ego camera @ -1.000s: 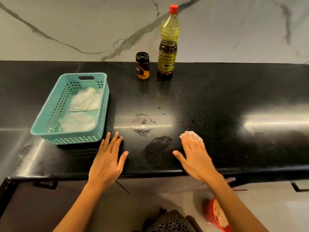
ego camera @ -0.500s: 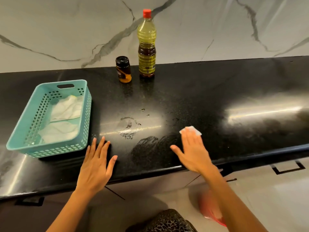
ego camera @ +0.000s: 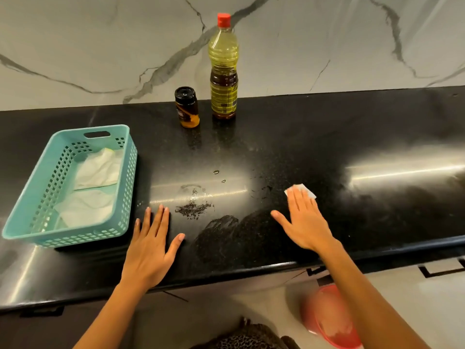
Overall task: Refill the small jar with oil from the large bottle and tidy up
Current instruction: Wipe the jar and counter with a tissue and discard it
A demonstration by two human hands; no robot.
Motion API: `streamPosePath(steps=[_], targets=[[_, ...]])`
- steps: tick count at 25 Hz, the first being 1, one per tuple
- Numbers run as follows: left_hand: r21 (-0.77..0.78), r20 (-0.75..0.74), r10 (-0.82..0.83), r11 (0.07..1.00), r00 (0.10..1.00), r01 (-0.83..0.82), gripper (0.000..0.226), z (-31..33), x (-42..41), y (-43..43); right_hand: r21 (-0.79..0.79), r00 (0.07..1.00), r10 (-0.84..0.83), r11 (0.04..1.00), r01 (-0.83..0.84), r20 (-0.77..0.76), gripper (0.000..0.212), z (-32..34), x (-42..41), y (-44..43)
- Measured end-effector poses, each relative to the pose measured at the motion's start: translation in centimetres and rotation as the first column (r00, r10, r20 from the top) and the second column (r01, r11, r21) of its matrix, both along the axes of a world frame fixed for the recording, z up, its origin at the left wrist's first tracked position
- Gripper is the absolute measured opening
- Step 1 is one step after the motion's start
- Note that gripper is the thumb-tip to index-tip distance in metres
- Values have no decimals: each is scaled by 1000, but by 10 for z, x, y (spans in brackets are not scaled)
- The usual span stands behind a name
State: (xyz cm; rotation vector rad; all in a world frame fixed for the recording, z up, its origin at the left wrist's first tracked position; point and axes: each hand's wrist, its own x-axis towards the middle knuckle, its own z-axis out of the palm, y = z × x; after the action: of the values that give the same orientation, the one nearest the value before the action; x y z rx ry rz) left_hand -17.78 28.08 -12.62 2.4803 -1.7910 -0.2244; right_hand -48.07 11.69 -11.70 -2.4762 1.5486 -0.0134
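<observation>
The large oil bottle [ego camera: 223, 71] with a red cap stands capped at the back of the black counter [ego camera: 327, 137], against the marble wall. Just left of it stands the small dark jar [ego camera: 187, 107] with its black lid on. My right hand [ego camera: 303, 220] lies flat with straight fingers, pressing a small white tissue [ego camera: 300, 189] onto the counter right of centre. My left hand [ego camera: 151, 240] rests flat and spread on the counter near the front edge. Oil smears and drops [ego camera: 195, 205] lie on the counter between my hands.
A teal perforated basket [ego camera: 125, 177] holding white cloths sits at the left, close to my left hand. A red bin [ego camera: 329, 316] stands on the floor below the counter edge, under my right arm. Cabinet handles show beneath the counter.
My right hand has slid the tissue to the right across the counter. My left hand stays flat in place. The view has shifted slightly.
</observation>
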Motion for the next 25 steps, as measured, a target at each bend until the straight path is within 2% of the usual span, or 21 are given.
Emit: streamPosePath(steps=[2, 4, 7, 8, 10, 12, 14, 16, 19, 22, 25], targets=[[6, -8, 7, 1000, 1000, -7, 90, 1, 0, 0, -8, 999, 47, 999, -47, -5, 120, 5, 40, -11], [9, -17, 10, 1000, 1000, -10, 91, 3, -1, 0, 12, 978, 207, 978, -207, -3, 112, 5, 69, 13], [13, -18, 18, 1000, 1000, -18, 91, 5, -1, -1, 27, 905, 418, 907, -421, 72, 94, 6, 52, 65], [13, -13, 17, 1000, 1000, -17, 90, 5, -1, -2, -20, 905, 417, 909, -417, 81, 90, 5, 32, 65], [9, -12, 11, 1000, 1000, -11, 89, 5, -2, -3, -119, 958, 282, 954, -274, 56, 90, -1, -6, 38], [6, -19, 14, 1000, 1000, -14, 87, 4, -1, -3, -82, 994, 113, 990, -112, 4, 101, 1, -23, -9], [3, -21, 8, 1000, 1000, -8, 88, 3, -2, -3, -28, 999, 25, 999, -27, -42, 104, 0, -7, -52], [-4, -22, 6, 1000, 1000, -6, 89, 3, -3, -2, -23, 997, 53, 998, -54, -47, 109, 0, 35, -65], [-19, -25, 9, 1000, 1000, -9, 89, 4, -2, -1, -14, 953, 301, 953, -302, -39, 108, 3, 79, -21], [-35, -28, 7, 999, 1000, -8, 85, 4, -2, 0, -12, 872, 489, 872, -489, 15, 93, 7, 49, 30], [-52, -53, 15, 998, 998, -18, 83, 2, -3, 0, -105, 936, 353, 931, -351, 1, 97, 0, 4, 3]])
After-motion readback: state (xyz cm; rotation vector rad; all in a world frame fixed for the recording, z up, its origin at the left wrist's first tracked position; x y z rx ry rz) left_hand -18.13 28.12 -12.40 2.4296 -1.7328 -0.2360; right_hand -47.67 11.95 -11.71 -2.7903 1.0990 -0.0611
